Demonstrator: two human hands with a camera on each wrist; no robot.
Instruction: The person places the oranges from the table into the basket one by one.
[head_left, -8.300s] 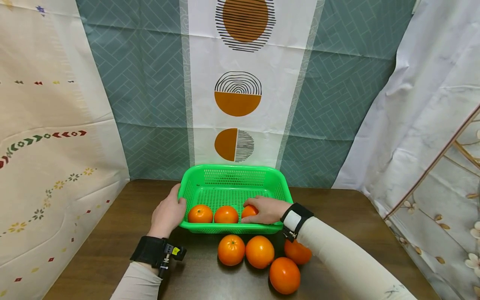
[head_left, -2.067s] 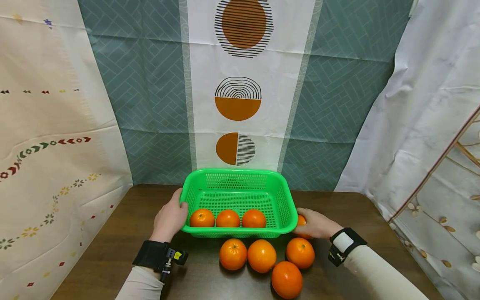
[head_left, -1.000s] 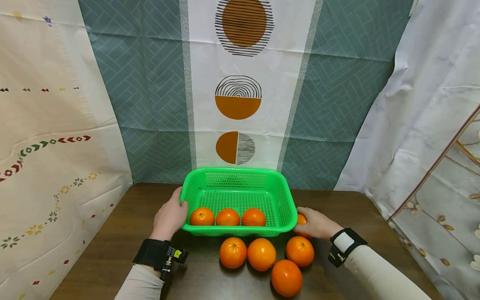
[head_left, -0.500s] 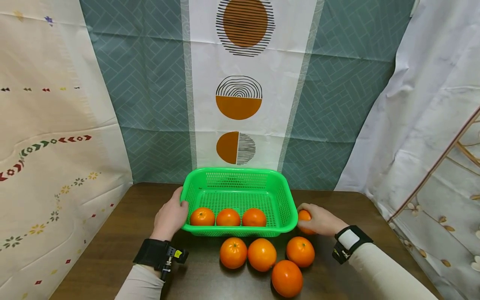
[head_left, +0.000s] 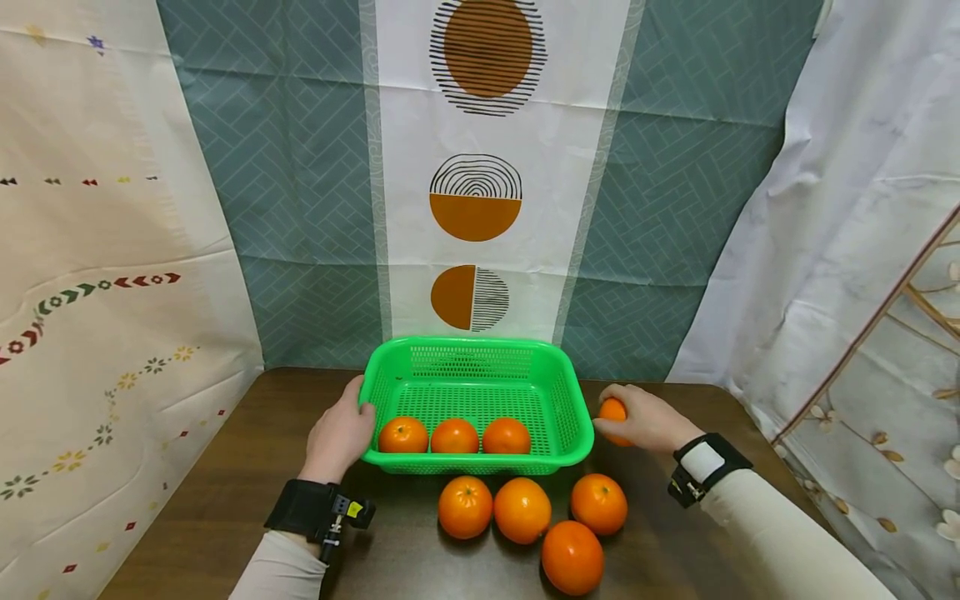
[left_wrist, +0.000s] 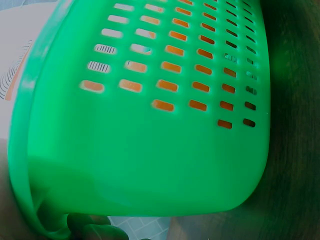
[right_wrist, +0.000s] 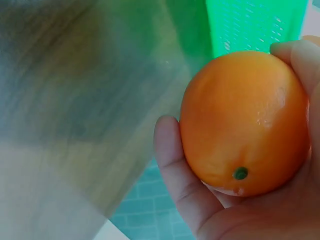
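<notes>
- A dark brown, wood-grained surface [head_left: 225, 467], glossy toward the near side, runs back to the hanging cloths.
- Behind it hangs a teal cloth [head_left: 300, 208] with a brick-like pattern, split by a white panel [head_left: 408, 208] bearing three brown-and-black round designs.
- A cream cloth [head_left: 112, 242] with small coloured motifs hangs at the left; a creased white cloth [head_left: 840, 250] with flowers and branches at the right.
- The green basket [head_left: 472, 459] stands near the surface's back edge, three oranges [head_left: 454, 436] lined up along its near wall.
- Four loose oranges [head_left: 522, 510] sit on the surface in front—three roughly in a row, one nearer.
- The left hand [head_left: 339, 433] grips the basket's left rim.
- The right hand [head_left: 651, 421] is clamped round another orange [right_wrist: 245, 120]—just right of the basket.
</notes>
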